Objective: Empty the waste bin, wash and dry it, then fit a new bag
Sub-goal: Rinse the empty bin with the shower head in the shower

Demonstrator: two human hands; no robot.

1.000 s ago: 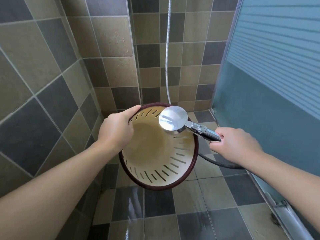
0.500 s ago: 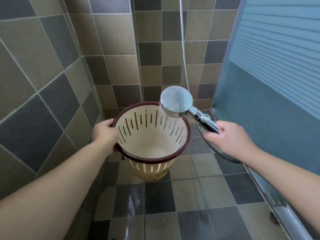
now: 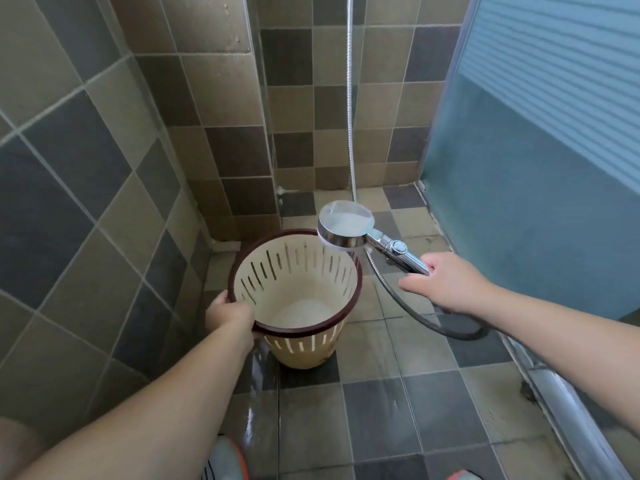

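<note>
Step in hand: by my reading, the wash stage; the bin is being rinsed inside and looks empty of rubbish, with no bag fitted.
Bin: the cream slotted plastic waste bin with a dark maroon rim (image 3: 298, 299) sits at centre frame, mouth up and tilted slightly toward the camera, its base at or just above the wet floor; which, I cannot tell.
Left hand: the left hand (image 3: 231, 315) grips the near-left part of the rim, fingers curled over the edge.
Right hand: the right hand (image 3: 446, 284), right of centre, holds the handle of the chrome handheld shower head (image 3: 346, 225), fingers wrapped round the grip.
Shower head: it hangs just above the far-right part of the rim, face angled down into the bin; a pale patch at the bin's bottom looks like spray or pooled water, though the stream itself is hard to see.
Hose: the grey flexible hose (image 3: 408, 306) loops down under the right hand.
Surroundings: brown and grey tiled walls (image 3: 104, 150) upper left, a frosted blue glass door (image 3: 536, 168) upper right, a wet tiled floor (image 3: 381, 393) below.
Doing it well: keep the spray aimed at the inner wall, not across the slots, since water will escape sideways through them; turn the bin by its rim so every side gets rinsed, then tip it out.
Risk: a wet rim may slip in a one-handed hold.
</note>
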